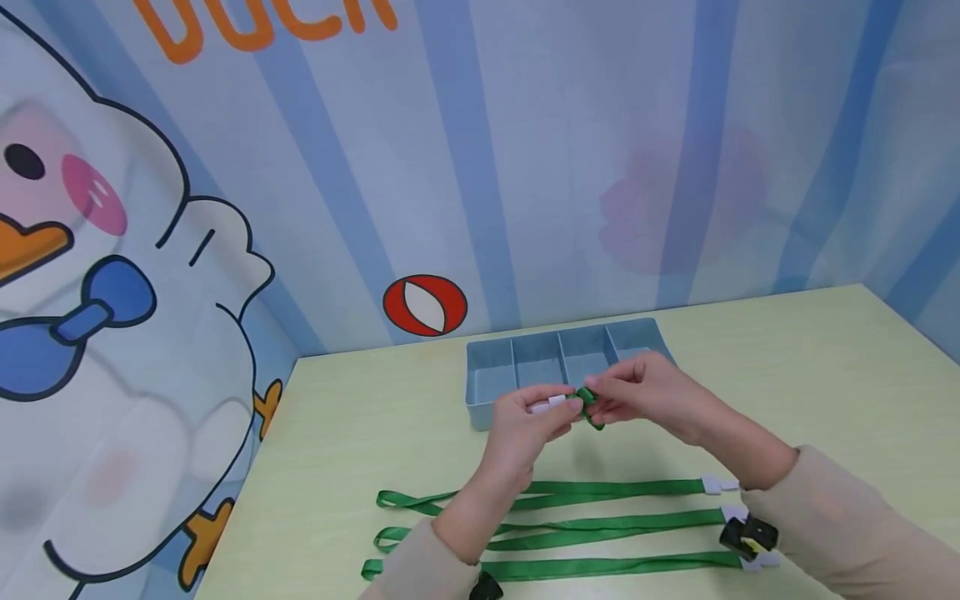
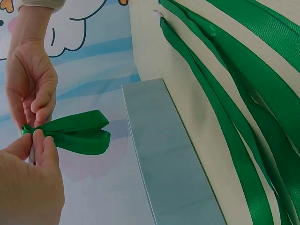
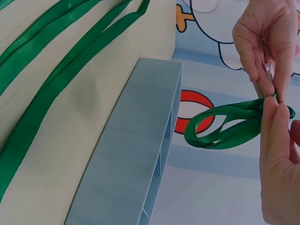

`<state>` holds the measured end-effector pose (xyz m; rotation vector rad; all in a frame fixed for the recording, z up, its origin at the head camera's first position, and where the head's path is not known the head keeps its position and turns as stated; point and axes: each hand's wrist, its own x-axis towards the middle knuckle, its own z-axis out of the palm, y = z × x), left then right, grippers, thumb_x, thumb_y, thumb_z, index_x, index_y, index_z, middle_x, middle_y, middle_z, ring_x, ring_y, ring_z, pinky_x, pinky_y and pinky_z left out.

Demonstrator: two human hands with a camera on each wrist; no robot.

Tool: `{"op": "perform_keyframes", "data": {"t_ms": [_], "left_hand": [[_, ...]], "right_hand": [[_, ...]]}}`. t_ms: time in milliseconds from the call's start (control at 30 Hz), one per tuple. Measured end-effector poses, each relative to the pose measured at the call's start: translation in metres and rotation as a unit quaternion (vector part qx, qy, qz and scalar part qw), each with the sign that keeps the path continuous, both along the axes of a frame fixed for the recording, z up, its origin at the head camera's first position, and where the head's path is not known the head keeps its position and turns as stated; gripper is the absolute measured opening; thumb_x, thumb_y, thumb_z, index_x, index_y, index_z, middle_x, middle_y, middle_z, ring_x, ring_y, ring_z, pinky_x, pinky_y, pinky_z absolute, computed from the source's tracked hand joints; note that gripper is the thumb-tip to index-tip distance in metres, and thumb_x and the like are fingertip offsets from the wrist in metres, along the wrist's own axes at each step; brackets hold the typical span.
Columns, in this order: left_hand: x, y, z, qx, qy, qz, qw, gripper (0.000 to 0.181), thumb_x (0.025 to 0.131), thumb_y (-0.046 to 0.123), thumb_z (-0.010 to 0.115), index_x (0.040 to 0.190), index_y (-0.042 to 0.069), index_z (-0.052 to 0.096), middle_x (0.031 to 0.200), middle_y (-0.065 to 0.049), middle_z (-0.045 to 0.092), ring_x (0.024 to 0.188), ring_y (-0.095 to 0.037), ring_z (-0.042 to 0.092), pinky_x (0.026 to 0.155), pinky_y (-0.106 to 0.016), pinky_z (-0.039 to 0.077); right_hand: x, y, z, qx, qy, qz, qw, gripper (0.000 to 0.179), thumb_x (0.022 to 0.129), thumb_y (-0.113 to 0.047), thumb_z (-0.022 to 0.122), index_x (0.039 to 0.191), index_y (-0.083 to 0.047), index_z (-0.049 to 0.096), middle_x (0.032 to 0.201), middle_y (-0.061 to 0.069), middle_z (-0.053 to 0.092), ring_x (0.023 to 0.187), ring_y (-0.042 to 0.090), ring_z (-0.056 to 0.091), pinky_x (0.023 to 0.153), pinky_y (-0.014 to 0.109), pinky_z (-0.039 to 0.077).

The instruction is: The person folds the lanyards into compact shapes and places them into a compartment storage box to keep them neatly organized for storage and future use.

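Both hands meet in front of the tray in the head view, around a green lanyard wound into a small bundle. My left hand pinches it near its white end fitting. From the other side my right hand grips the green ribbon with thumb and fingertips. The right wrist view shows looped folds of the lanyard sticking out beside the fingers, gathered tight where the fingertips meet. Three more green lanyards, an upper one, a middle one and a lower one, lie stretched out below the hands.
A blue-grey divided tray stands behind the hands, near the back of the pale table. A printed curtain with a duck and a ball hangs behind and to the left. Small black devices sit at the wrists.
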<state>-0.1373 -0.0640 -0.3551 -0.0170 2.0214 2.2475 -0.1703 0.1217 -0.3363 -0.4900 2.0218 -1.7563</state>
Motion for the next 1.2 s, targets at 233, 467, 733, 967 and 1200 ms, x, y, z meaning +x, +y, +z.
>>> {"op": "perform_keyframes", "data": {"t_ms": [233,467,733,967,1200], "left_hand": [[0.001,0.0,-0.001,0.025,0.004,-0.004,0.9997,0.027,0.084,0.013,0.07,0.105,-0.005,0.067,0.09,-0.008,0.067,0.082,-0.018,0.066,0.079,-0.034,0.054],[0.0,0.002,0.002,0.034,0.004,0.01,0.9994,0.029,0.083,0.014,0.072,0.103,-0.005,0.065,0.088,-0.008,0.065,0.08,-0.016,0.063,0.079,-0.034,0.054],[-0.003,-0.009,0.005,0.049,-0.031,0.0,0.9983,0.025,0.083,0.008,0.07,0.104,-0.006,0.064,0.08,-0.004,0.065,0.073,-0.012,0.066,0.083,-0.033,0.053],[-0.003,-0.013,0.011,0.096,-0.047,-0.017,0.9941,0.021,0.086,0.003,0.066,0.104,-0.006,0.063,0.079,-0.003,0.064,0.068,-0.01,0.065,0.075,-0.025,0.054],[-0.003,-0.013,0.009,0.12,-0.066,-0.014,0.9905,0.02,0.086,0.002,0.065,0.105,-0.006,0.063,0.075,-0.002,0.064,0.064,-0.007,0.064,0.068,-0.021,0.054]], "right_hand": [[0.003,-0.004,-0.003,0.016,0.046,-0.03,0.9984,0.032,0.089,-0.018,0.064,0.106,0.01,0.065,0.084,0.008,0.069,0.078,0.019,0.067,0.076,0.035,0.055],[0.011,-0.015,-0.006,0.044,0.143,-0.093,0.9845,0.022,0.088,-0.019,0.066,0.095,0.002,0.07,0.076,0.01,0.066,0.063,0.022,0.06,0.058,0.031,0.052],[0.0,0.0,-0.011,0.078,0.302,-0.019,0.9499,0.025,0.088,-0.006,0.062,0.113,-0.008,0.065,0.102,0.006,0.052,0.066,0.015,0.037,0.05,0.028,0.033],[-0.009,0.01,-0.028,0.095,0.299,0.013,0.9495,0.027,0.088,-0.008,0.063,0.115,-0.012,0.062,0.108,0.001,0.06,0.091,0.014,0.05,0.069,0.034,0.045],[-0.009,0.011,-0.032,0.094,0.317,-0.06,0.9419,0.016,0.088,-0.002,0.06,0.102,-0.006,0.067,0.089,0.004,0.066,0.073,0.01,0.061,0.059,0.028,0.049]]}}
